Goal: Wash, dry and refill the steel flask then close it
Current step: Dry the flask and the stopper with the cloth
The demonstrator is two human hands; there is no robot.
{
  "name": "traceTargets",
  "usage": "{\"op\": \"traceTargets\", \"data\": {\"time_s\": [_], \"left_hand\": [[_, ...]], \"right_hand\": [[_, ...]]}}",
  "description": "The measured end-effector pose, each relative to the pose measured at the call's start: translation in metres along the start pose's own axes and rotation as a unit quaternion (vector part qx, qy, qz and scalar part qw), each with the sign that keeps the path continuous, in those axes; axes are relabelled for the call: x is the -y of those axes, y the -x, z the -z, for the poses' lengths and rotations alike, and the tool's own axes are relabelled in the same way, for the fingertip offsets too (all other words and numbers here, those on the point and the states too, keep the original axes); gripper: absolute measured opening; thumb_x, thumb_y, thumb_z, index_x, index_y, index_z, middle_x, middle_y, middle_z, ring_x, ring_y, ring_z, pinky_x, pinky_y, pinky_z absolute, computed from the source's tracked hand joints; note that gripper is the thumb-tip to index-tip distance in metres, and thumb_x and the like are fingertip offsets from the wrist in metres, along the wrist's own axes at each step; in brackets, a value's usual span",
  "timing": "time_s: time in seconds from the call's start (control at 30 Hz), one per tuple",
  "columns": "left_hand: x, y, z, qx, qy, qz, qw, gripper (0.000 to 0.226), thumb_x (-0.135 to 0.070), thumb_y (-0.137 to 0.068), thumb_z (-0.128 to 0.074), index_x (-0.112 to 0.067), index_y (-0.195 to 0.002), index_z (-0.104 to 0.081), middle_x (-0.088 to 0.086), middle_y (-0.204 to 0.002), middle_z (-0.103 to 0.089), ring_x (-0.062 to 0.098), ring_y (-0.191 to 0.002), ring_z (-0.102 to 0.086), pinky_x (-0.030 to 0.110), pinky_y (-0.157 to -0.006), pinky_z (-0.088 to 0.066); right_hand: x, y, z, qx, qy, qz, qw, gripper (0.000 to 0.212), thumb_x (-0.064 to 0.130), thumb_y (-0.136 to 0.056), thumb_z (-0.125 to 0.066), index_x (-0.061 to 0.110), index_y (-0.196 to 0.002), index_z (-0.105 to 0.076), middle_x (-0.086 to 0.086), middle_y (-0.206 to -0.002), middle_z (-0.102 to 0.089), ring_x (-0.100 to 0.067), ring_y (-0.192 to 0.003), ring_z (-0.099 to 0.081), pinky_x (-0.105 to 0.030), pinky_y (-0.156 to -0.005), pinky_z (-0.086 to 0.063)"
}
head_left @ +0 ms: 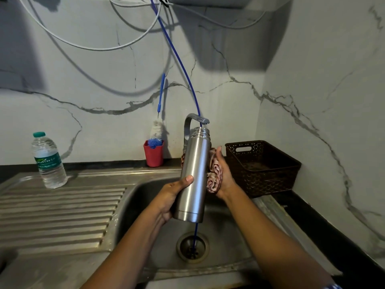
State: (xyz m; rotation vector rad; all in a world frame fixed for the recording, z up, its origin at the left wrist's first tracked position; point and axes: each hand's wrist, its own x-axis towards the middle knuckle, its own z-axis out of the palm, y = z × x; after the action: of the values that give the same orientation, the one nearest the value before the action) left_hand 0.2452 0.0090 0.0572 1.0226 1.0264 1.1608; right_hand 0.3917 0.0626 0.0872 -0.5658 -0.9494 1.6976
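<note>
Dim cool light, sheen on steel flask (193, 174), edges bowed (wide lens)

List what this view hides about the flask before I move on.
Inside of the flask: head view, mouth seen side-on; wet or dry unknown.
Fingers of the left hand: behind the flask.
Part of the cloth: behind the flask and right hand.
Tap base: behind the flask.
Basket bottom: too dim.

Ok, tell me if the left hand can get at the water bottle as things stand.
Probably not yet: the left hand grips the steel flask low down. The way itself looks free; the water bottle stands upright on the drainboard to its left, nothing between.
</note>
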Motion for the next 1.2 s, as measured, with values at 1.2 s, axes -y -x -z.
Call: {"op": "traceTargets", "data": {"time_s": [1.2], "left_hand": [[-0.086,0.140,0.236,-0.444,-0.159,-0.197,0.859,0.069,-0.018,-0.063,-0.087,-0.010,-0.120,-0.048,0.000,-0.101,-0.062,0.013,-0.087,-0.061,0.026,-0.070,-0.048]], "right_hand": [[-0.153,0.007,-0.086,-0.137,0.018,-0.080,0.987,0.039,0.016,-0.082,-0.066,-0.006,-0.114,-0.061,-0.023,-0.099,-0.068,-0.037,-0.092,-0.065,-0.054,-0.089,-0.050]]}}
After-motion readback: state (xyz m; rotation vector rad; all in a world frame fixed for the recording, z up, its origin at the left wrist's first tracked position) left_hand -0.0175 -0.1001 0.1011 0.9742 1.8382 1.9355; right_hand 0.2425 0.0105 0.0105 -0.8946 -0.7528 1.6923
